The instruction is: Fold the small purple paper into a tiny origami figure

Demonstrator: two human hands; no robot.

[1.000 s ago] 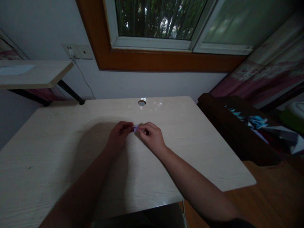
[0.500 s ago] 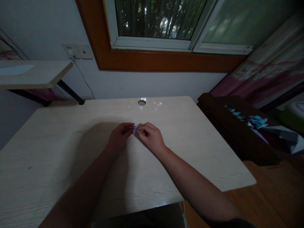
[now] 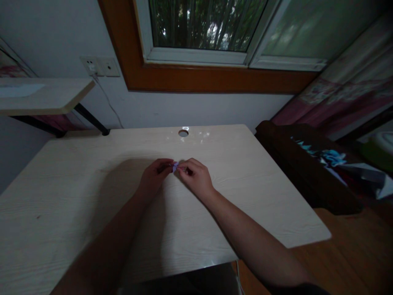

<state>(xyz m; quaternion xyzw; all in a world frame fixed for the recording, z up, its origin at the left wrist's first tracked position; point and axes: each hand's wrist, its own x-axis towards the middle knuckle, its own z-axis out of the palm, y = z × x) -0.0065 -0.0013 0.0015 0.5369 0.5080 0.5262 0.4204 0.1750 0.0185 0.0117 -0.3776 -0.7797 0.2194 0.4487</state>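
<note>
A small purple piece of folded paper (image 3: 175, 166) is pinched between my two hands, just above or on the pale wooden desk (image 3: 245, 205); whether it touches the surface I cannot tell. My left hand (image 3: 155, 174) grips its left side with thumb and fingers. On the right side, the fingertips of my right hand (image 3: 196, 174) are closed on it as well. Most of the paper is hidden behind my fingers, so its full shape does not show.
A round cable hole (image 3: 183, 133) lies near the desk's back edge. At the left, a raised shelf (image 3: 46, 100) stands on black legs. Beyond the right edge, a dark wooden piece of furniture (image 3: 285, 164) holds blue folded pieces (image 3: 333, 157) and other items. A window is ahead.
My right hand has shifted very slightly, and a little more of the purple paper shows between the fingers. My left hand stays in place.
</note>
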